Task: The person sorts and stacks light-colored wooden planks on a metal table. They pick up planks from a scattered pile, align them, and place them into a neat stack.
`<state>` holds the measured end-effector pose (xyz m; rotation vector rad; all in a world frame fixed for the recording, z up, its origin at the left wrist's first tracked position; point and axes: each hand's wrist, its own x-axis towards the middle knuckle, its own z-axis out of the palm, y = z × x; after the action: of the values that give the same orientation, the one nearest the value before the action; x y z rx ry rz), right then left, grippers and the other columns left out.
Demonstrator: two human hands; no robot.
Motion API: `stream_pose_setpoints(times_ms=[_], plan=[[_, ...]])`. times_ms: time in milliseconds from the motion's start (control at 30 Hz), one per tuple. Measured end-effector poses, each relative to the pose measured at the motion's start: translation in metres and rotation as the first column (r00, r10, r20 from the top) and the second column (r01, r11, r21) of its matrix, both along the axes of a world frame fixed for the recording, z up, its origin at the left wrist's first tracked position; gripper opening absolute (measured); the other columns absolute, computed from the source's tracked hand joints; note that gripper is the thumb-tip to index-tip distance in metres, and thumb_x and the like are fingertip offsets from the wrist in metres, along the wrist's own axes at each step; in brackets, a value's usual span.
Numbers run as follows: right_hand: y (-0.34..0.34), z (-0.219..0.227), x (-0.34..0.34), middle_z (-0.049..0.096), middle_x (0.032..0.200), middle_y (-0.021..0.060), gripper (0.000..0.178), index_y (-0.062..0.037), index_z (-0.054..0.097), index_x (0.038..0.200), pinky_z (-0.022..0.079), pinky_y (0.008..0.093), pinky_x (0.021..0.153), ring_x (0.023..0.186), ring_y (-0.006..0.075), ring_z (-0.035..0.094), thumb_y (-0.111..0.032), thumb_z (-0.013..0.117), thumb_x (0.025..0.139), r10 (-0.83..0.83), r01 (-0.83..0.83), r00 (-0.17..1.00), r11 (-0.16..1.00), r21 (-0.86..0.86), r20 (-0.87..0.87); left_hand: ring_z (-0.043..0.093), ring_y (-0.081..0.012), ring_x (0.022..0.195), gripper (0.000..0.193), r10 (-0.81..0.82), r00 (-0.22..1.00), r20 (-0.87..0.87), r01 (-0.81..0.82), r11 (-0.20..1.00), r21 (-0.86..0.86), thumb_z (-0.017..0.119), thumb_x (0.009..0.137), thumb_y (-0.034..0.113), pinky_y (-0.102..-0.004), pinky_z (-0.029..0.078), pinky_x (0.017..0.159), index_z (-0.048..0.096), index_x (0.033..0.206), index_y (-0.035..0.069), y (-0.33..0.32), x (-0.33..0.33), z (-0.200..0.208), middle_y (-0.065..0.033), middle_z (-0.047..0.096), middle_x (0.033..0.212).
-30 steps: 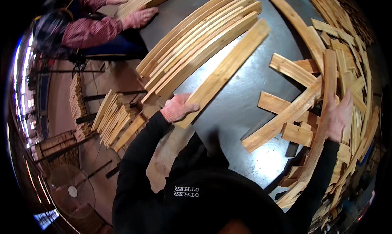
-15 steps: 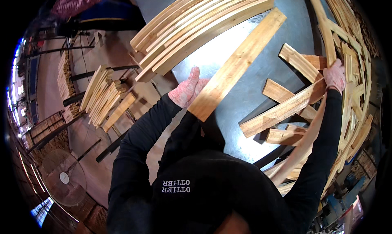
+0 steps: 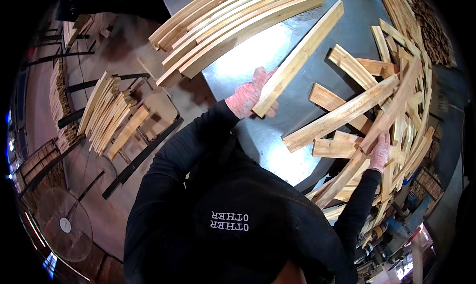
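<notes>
A round fan (image 3: pixel 65 225) stands far left, near stacked curved slats (image 3: pixel 110 118). Next, curved strips (image 3: pixel 248 28) lie in a row on the table (image 3: pixel 290 108). The left hand (image 3: pixel 249 93) has its fingers wrapped under a plank's (image 3: pixel 302 56) near end (their tips show on the far side). Rightward, short pieces (image 3: pixel 342 108) lie crossed; the right hand's (image 3: pixel 380 152) fingers touch a slanting board's (image 3: pixel 394 105) lower right edge, their closure unclear.

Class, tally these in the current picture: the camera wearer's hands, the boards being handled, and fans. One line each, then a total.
Hands: 2 (left hand, right hand)
Boards handled: 2 (left board, right board)
Fans: 1 (round fan)
Total: 5
</notes>
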<state>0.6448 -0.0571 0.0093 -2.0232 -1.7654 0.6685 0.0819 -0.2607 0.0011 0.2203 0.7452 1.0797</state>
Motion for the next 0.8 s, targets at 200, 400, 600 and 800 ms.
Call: stream_pose_setpoints(times_ms=[200, 400, 600, 800], plan=[[-0.038, 0.041, -0.150, 0.031, 0.158, 0.0250, 0.092, -0.0041, 0.024, 0.157, 0.031, 0.0445, 0.119, 0.145, 0.0411, 0.032, -0.046, 0.069, 0.089, 0.007, -0.067, 0.860, 0.993, 0.098, 0.510, 0.063, -0.0195, 0.081, 0.089, 0.077, 0.993, -0.094, -0.083, 0.995, -0.064, 0.035, 0.092, 0.080, -0.0345, 0.056, 0.064, 0.042, 0.149, 0.013, -0.015, 0.002, -0.011, -0.0083, 0.057, 0.098], [-0.041, 0.042, -0.140, 0.037, 0.152, 0.0293, 0.091, -0.0044, 0.022, 0.157, 0.035, 0.0441, 0.116, 0.139, 0.0430, 0.040, -0.029, 0.070, 0.083, -0.044, -0.013, 0.899, 0.992, 0.128, 0.436, 0.070, -0.0342, 0.087, 0.047, -0.051, 0.254, -0.966, 0.239, 0.971, 0.012, 0.059, 0.093, 0.037, -0.0457, 0.056, 0.077, 0.056, 0.132, 0.009, -0.018, -0.034, 0.020, -0.0193, 0.071, 0.098], [-0.058, 0.082, -0.160, 0.054, 0.138, 0.0243, 0.084, -0.0046, 0.035, 0.153, 0.048, 0.0404, 0.103, 0.121, 0.0365, 0.057, -0.017, 0.077, 0.081, -0.043, 0.007, 0.935, 0.995, 0.103, 0.351, 0.063, -0.0400, 0.112, 0.072, 0.102, -0.638, -0.763, 0.060, 0.995, 0.083, 0.075, 0.083, 0.041, -0.0476, 0.051, 0.095, 0.049, 0.140, 0.005, -0.045, -0.105, 0.017, -0.0216, 0.065, 0.124], [-0.143, 0.043, -0.185, 0.068, 0.102, 0.0102, 0.027, -0.0010, 0.061, 0.114, 0.058, 0.0363, 0.078, 0.086, 0.0212, 0.067, -0.017, 0.064, 0.092, -0.376, -0.020, 0.230, 0.920, -0.391, -0.897, 0.049, -0.0445, 0.125, 0.083, -0.007, -0.861, -0.509, -0.022, 0.999, 0.023, 0.078, 0.077, 0.039, -0.0538, 0.038, 0.103, 0.045, 0.140, -0.005, -0.016, -0.092, 0.059, -0.0318, 0.051, 0.135]])
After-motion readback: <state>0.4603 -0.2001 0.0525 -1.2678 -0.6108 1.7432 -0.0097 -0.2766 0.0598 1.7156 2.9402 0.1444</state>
